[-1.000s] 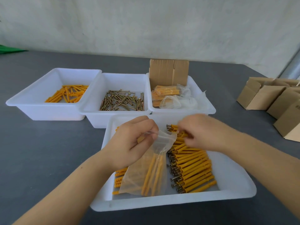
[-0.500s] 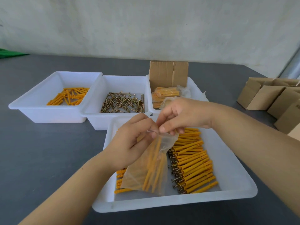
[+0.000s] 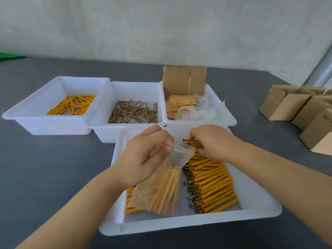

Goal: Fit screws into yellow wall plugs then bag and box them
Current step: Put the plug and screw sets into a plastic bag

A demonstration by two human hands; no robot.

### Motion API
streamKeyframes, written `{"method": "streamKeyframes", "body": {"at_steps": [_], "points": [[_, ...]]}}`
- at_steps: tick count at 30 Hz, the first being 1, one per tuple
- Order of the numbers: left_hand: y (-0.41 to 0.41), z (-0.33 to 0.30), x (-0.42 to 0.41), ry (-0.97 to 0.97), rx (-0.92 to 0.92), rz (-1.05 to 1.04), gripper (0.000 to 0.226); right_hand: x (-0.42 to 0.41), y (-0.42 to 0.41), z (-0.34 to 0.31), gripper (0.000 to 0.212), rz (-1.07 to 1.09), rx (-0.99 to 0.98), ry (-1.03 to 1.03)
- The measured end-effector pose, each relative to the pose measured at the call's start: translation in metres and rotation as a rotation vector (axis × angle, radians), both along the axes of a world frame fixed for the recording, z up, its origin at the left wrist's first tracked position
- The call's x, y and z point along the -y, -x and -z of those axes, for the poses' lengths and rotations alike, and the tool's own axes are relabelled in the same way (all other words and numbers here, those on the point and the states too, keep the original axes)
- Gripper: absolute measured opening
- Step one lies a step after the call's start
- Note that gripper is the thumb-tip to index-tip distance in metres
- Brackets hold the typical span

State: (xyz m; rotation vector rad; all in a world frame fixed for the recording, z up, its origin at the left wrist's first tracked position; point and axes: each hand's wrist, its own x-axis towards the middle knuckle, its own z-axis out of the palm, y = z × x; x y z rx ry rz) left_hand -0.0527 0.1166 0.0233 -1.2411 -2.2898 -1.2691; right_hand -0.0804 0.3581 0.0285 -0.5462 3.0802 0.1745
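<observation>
My left hand (image 3: 143,155) pinches the mouth of a clear plastic bag (image 3: 161,187) that holds several yellow plugs with screws and hangs into the near white tray (image 3: 260,209). My right hand (image 3: 213,142) grips one or more assembled plugs (image 3: 191,142) at the far end of the row of assembled plugs (image 3: 210,187) lying in that tray; screw heads point left. A few more plugs (image 3: 130,191) peek out under the bag on the left.
Three white bins stand behind: loose yellow plugs (image 3: 71,105) on the left, loose screws (image 3: 133,112) in the middle, filled bags (image 3: 181,105) with spare bags and a cardboard piece (image 3: 184,79) on the right. Folded cardboard boxes (image 3: 305,112) lie at the far right on the grey table.
My right hand left the bag's mouth and moved right, down onto the far end of the plug row, where it now grips plugs. The bag holds more plugs than a second ago.
</observation>
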Motion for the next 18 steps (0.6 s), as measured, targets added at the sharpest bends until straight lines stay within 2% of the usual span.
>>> {"method": "streamKeyframes", "body": {"at_steps": [9,13,15,18], "points": [[0.000,0.001,0.000,0.009,0.012,-0.013,0.012,0.004,-0.001,0.001,0.012,-0.020,0.032,-0.049],[0.001,0.001,0.000,0.020,0.010,-0.012,0.012,-0.002,-0.002,-0.009,0.008,0.000,0.026,-0.002],[0.001,0.001,0.000,0.025,0.012,-0.012,0.012,-0.009,-0.004,-0.020,0.005,0.038,-0.003,0.116],[0.002,0.001,0.000,0.033,-0.002,-0.007,0.013,-0.018,-0.006,-0.048,0.016,0.128,-0.069,0.487]]}}
